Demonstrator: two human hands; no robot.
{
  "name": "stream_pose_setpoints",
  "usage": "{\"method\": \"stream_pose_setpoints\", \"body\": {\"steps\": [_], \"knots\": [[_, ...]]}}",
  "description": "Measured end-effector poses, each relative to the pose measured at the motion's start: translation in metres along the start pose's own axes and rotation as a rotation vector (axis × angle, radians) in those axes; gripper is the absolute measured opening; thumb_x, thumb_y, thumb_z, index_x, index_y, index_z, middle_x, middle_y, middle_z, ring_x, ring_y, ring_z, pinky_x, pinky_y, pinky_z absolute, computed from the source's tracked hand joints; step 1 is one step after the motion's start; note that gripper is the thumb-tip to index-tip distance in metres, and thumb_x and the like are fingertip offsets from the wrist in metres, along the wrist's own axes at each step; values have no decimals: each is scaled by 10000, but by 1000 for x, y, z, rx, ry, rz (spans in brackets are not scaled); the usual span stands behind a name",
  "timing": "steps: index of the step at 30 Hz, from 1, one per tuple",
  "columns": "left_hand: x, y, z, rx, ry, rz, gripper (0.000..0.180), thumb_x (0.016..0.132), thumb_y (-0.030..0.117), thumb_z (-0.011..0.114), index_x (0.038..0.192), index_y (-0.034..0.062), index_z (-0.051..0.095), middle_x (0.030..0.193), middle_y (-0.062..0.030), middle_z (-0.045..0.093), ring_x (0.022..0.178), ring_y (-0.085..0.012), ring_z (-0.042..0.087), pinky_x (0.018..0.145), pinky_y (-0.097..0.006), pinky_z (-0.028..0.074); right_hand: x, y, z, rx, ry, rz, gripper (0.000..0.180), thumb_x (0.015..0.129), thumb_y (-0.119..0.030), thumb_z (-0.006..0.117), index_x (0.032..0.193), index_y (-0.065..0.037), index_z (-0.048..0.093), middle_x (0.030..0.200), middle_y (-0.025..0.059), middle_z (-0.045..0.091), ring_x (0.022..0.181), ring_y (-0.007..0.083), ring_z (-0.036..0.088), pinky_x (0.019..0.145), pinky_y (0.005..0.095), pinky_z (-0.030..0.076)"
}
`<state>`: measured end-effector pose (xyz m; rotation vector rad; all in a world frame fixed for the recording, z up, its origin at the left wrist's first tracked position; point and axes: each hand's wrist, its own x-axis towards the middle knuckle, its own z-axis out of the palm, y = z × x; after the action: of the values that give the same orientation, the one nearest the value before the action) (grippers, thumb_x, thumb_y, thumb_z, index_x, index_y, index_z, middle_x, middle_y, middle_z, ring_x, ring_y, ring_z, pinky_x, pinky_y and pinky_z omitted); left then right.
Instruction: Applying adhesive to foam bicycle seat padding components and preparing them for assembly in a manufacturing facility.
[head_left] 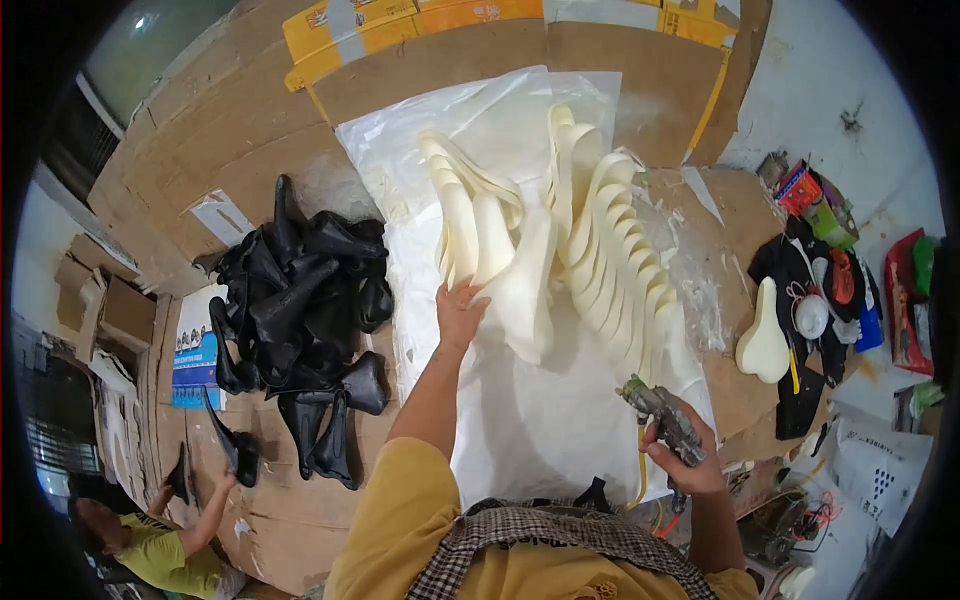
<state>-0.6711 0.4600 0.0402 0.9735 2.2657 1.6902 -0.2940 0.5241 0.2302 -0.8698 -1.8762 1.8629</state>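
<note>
Cream pads [490, 240] touch left hand [461, 316], grip unclear; right hand [694, 462] holds 1 spray gun [665, 415].

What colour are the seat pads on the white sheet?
The seat pads are pale cream; the head view shows them best.

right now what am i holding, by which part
The right hand holds a spray gun by its rear part; the left hand touches cream pieces, grip unclear.

Observed black covers [290, 310] heaped beside blue carton [195, 350] at left; noted yellow carton [390, 32] at top, black cloth [797, 402] at right.
</note>
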Motion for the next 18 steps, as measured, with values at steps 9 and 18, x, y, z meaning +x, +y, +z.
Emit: {"method": "stream_pose_setpoints", "body": {"steps": [9, 18], "knots": [[-61, 47, -65, 331, 285, 35, 274, 677, 178, 739, 880, 9, 667, 949, -166, 638, 895, -307, 563, 799, -359, 452, 15, 16, 3, -39, -158, -30, 559, 752, 19, 629, 1268, 27, 416, 876, 37, 565, 816, 98, 535, 744, 239, 455], [-369, 81, -278, 317, 1217, -301, 233, 740, 220, 721, 729, 30, 588, 688, -32, 575, 628, -147, 522, 591, -293, 417, 22, -10, -3, -103, -558, -41, 482, 785, -56, 634, 1221, 20, 444, 831, 31, 535, 753, 102, 524, 700, 261, 480]]}}
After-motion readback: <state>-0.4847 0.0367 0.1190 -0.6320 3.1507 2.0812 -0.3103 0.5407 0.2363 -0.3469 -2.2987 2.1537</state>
